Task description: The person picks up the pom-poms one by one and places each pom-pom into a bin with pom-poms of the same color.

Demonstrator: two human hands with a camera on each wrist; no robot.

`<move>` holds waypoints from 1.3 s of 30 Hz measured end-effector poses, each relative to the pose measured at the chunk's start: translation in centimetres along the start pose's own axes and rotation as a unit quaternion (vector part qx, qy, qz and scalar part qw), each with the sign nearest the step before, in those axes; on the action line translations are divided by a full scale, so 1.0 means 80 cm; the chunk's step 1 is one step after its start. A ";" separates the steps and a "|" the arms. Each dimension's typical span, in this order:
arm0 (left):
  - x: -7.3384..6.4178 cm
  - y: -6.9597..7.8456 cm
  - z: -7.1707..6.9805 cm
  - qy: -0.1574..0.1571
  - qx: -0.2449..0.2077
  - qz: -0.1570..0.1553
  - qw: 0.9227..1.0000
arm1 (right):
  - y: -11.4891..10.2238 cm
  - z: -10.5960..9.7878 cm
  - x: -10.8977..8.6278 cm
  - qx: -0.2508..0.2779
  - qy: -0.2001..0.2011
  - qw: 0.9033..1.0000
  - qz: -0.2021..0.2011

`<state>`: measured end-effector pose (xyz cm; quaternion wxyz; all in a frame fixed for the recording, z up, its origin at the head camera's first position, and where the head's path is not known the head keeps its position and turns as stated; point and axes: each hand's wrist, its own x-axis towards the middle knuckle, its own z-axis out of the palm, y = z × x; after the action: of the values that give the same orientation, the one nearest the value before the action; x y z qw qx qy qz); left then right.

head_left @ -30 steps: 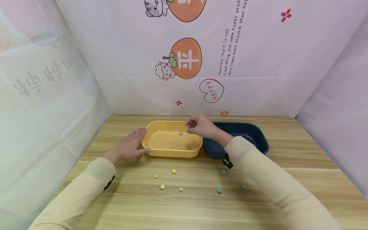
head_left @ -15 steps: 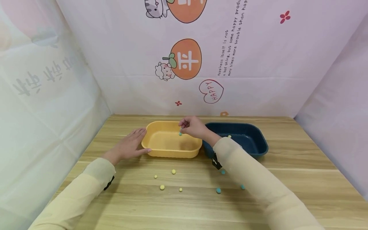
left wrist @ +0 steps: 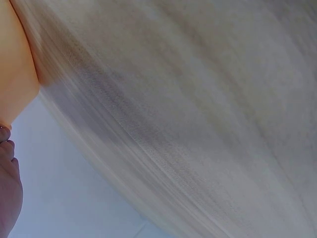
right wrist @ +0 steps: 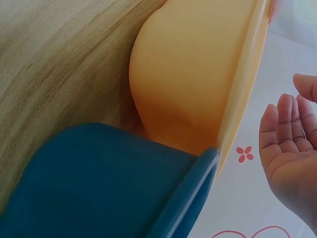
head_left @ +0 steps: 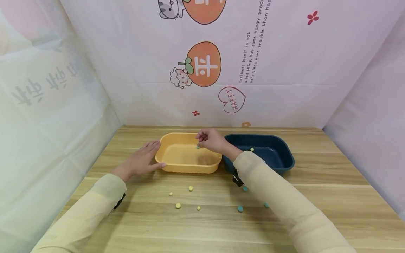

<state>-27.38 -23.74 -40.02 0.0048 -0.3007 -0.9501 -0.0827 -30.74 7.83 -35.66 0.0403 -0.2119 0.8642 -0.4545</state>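
In the head view my left hand (head_left: 140, 161) rests against the left end of a yellow tray (head_left: 190, 168), its fingers straight along the rim and its thumb at the front corner. Over the tray's right half, my right hand (head_left: 212, 140) pinches a small blue ball between thumb and forefinger; the fingertips mostly hide it. Just below them another small blue ball (head_left: 198, 147) shows inside the tray. The right wrist view has the right hand (right wrist: 292, 153) at its edge, the pinching tips cut off. Part of the left hand (left wrist: 9, 183) shows in the left wrist view.
A dark blue tray (head_left: 281, 158) stands right beside the yellow one, with a small yellow ball (head_left: 252, 149) in it. Several yellow balls (head_left: 178, 206) lie on the wooden table in front. Blue balls (head_left: 240, 209) lie further right, partly under the right forearm.
My right hand has moved a little left, lower over the yellow tray, and has then stayed almost still. The yellow ball in the blue tray has come into sight. My left hand keeps its place.
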 end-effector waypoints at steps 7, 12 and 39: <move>-0.001 0.001 0.000 -0.003 -0.008 -0.004 1.000 | 0.000 -0.006 -0.001 -0.004 -0.003 1.000 0.003; -0.001 0.000 0.000 0.001 -0.005 -0.003 1.000 | -0.004 -0.015 -0.002 -0.004 -0.003 1.000 0.002; 0.000 -0.003 0.001 -0.008 0.001 -0.001 1.000 | -0.021 -0.078 -0.077 -0.042 -0.003 0.998 -0.049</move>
<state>-27.56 -23.92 -40.14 -0.0023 -0.3000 -0.9506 -0.0797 -26.23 14.31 -31.41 0.0118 -0.2571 0.8708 -0.4188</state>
